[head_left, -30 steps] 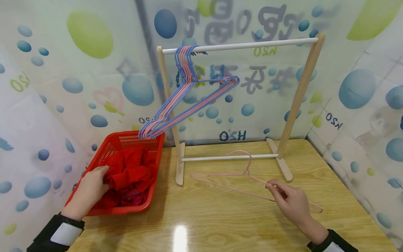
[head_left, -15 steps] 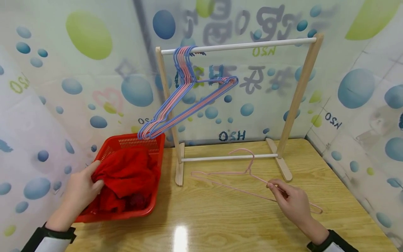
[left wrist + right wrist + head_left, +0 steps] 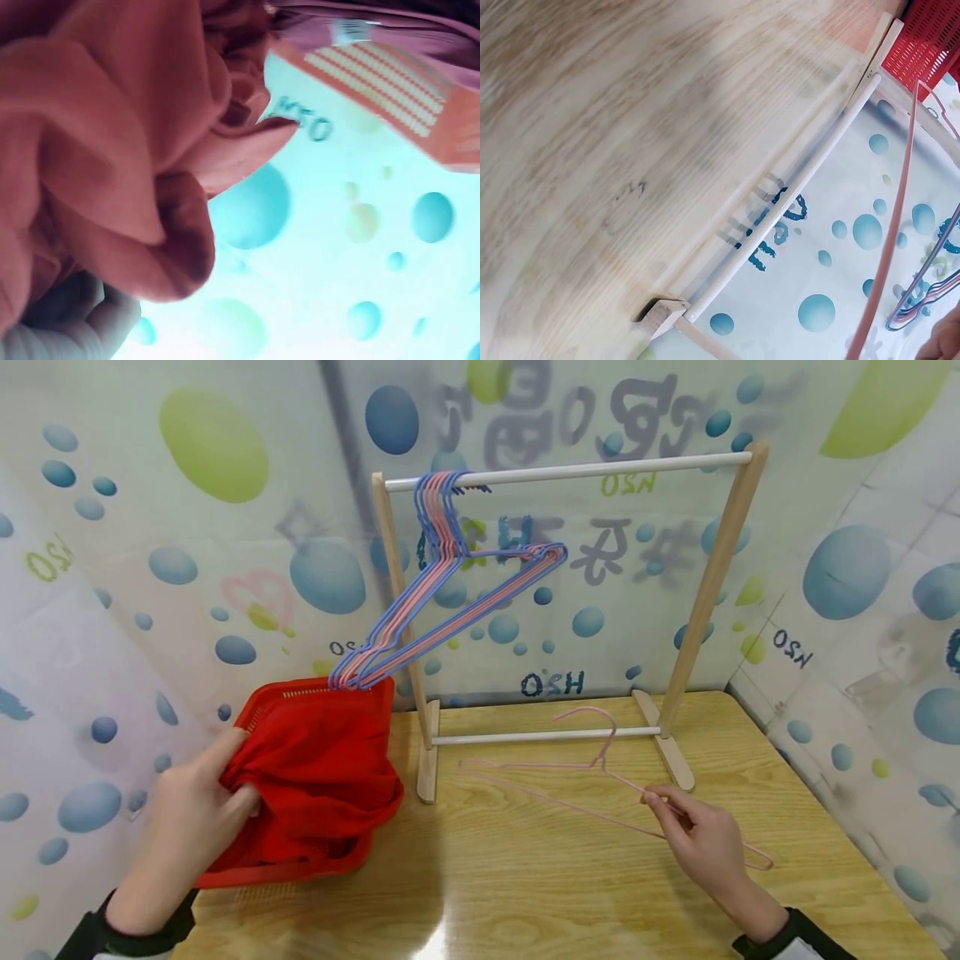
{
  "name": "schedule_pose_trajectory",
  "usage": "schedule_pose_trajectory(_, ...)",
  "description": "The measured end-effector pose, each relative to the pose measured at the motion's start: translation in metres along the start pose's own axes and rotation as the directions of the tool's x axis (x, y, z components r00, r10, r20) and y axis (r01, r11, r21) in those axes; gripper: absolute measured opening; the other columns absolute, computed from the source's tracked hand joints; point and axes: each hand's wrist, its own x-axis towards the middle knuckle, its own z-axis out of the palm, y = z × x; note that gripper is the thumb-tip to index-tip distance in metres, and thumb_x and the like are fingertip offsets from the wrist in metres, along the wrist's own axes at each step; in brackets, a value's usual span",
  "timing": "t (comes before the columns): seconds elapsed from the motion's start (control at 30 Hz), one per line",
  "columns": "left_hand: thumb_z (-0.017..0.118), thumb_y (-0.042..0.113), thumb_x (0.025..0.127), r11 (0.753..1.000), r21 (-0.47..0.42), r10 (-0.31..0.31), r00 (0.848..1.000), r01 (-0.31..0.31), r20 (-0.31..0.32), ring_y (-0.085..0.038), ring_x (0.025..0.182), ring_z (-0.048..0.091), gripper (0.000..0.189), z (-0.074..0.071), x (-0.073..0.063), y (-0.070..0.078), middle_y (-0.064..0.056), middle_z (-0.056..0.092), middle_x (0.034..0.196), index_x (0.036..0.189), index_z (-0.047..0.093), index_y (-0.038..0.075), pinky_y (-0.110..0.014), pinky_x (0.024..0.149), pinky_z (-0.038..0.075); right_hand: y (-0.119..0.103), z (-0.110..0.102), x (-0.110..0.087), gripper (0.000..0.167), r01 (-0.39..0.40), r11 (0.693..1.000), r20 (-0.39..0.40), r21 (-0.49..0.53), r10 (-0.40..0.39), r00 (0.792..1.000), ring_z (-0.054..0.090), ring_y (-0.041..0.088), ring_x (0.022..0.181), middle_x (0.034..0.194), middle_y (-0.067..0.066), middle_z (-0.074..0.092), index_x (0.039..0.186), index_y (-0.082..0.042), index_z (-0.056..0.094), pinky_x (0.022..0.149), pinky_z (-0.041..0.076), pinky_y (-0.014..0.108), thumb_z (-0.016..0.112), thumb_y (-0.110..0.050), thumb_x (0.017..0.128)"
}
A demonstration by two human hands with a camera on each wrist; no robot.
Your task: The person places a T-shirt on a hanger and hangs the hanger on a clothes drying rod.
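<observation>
Over the basket at the left, my left hand (image 3: 191, 810) pinches a red garment (image 3: 322, 760), whose cloth spreads across the opening and droops past the right rim. In the left wrist view the folds of the garment (image 3: 127, 142) fill the left side, with curled fingers (image 3: 112, 319) below them. The red plastic basket (image 3: 292, 872) stands on the table, its contents mostly covered. My right hand (image 3: 701, 843) grips a pink wire hanger (image 3: 562, 804) by its right shoulder, hook upward, in front of the rack. The hanger (image 3: 896, 225) also crosses the right wrist view.
A rack with wooden posts (image 3: 716, 585) and a white top rail (image 3: 600, 468) stands at the back. Several blue and pink hangers (image 3: 450, 568) hang bunched at its left end, partly above the basket. A patterned curtain (image 3: 330, 577) surrounds the wooden table (image 3: 562, 893).
My left hand has taken hold of the red garment in the basket and raised it, spreading it over the opening. The right hand has shifted slightly right with the hanger.
</observation>
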Motion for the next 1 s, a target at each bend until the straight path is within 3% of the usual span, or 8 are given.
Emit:
schedule_pose_trajectory(0.13,0.059,-0.012,0.074,0.998,-0.034,0.053,0.998,-0.054,-0.027,-0.008,0.058,0.03,0.027,0.006,0.006,0.015,0.009,0.031,0.066,0.091,0.057,0.009,-0.023,0.049,0.024,0.001,-0.003,0.0,0.04,-0.003,1.0,-0.01,-0.007,0.003,1.0,0.024,-0.007,0.047,0.055,-0.018,0.036,0.093,-0.007,0.08,0.044,0.02,0.016,0.066,-0.039,0.112)
schedule_pose_trajectory(0.27,0.06,-0.012,0.076,0.992,-0.103,0.069,0.997,-0.072,-0.03,-0.005,0.057,0.031,0.027,0.014,0.011,0.029,0.011,0.033,0.065,0.091,0.059,0.01,-0.022,0.048,0.026,0.003,-0.007,0.0,0.047,-0.002,1.0,-0.023,-0.021,0.001,1.0,0.022,-0.008,0.048,0.056,-0.017,0.035,0.092,-0.006,0.079,0.044,0.019,0.016,0.062,-0.045,0.113)
schedule_pose_trajectory(0.4,0.063,-0.013,0.079,0.978,-0.204,0.054,0.998,-0.049,0.021,-0.003,0.058,0.039,0.03,0.022,0.015,0.045,0.014,0.04,0.066,0.097,0.063,0.011,-0.022,0.05,0.031,0.006,-0.01,0.001,0.049,-0.005,0.999,-0.036,-0.032,0.004,0.999,0.022,-0.008,0.048,0.056,-0.017,0.036,0.092,-0.006,0.079,0.044,0.018,0.016,0.062,-0.046,0.113)
schedule_pose_trajectory(0.57,0.065,-0.012,0.084,0.942,-0.334,0.046,0.993,-0.006,0.11,-0.004,0.061,0.043,0.03,0.037,0.019,0.069,0.014,0.045,0.07,0.103,0.064,0.011,-0.027,0.053,0.037,0.009,-0.015,0.002,0.048,-0.023,1.0,-0.063,-0.017,0.022,0.998,0.026,-0.004,0.045,0.057,-0.016,0.04,0.095,-0.003,0.081,0.043,0.02,0.016,0.064,-0.045,0.112)
schedule_pose_trajectory(0.8,0.065,-0.012,0.084,0.894,-0.432,-0.005,0.969,0.115,0.249,-0.009,0.067,0.047,0.034,0.068,0.015,0.096,0.01,0.054,0.075,0.109,0.065,0.011,-0.029,0.059,0.041,0.014,-0.023,0.005,0.053,-0.024,0.999,-0.099,-0.027,0.021,0.995,0.027,-0.002,0.044,0.057,-0.012,0.05,0.096,-0.001,0.081,0.043,0.021,0.016,0.063,-0.048,0.112)
schedule_pose_trajectory(0.9,0.065,-0.009,0.086,0.879,-0.455,-0.018,0.963,0.143,0.268,-0.012,0.067,0.047,0.029,0.087,0.008,0.1,0.007,0.053,0.075,0.107,0.063,0.011,-0.03,0.058,0.041,0.015,-0.025,0.005,0.058,-0.021,0.999,-0.1,-0.044,0.017,0.995,0.026,-0.003,0.045,0.056,-0.013,0.046,0.096,-0.001,0.081,0.043,0.02,0.017,0.061,-0.053,0.111)
schedule_pose_trajectory(1.0,0.064,-0.003,0.089,0.877,-0.466,0.0,0.969,0.118,0.246,-0.013,0.065,0.047,0.023,0.118,-0.004,0.094,0.005,0.052,0.072,0.108,0.061,0.011,-0.032,0.056,0.04,0.017,-0.027,0.005,0.065,-0.018,0.998,-0.106,-0.067,0.011,0.994,0.025,-0.005,0.046,0.056,-0.014,0.041,0.095,0.0,0.081,0.043,0.019,0.017,0.057,-0.059,0.11)
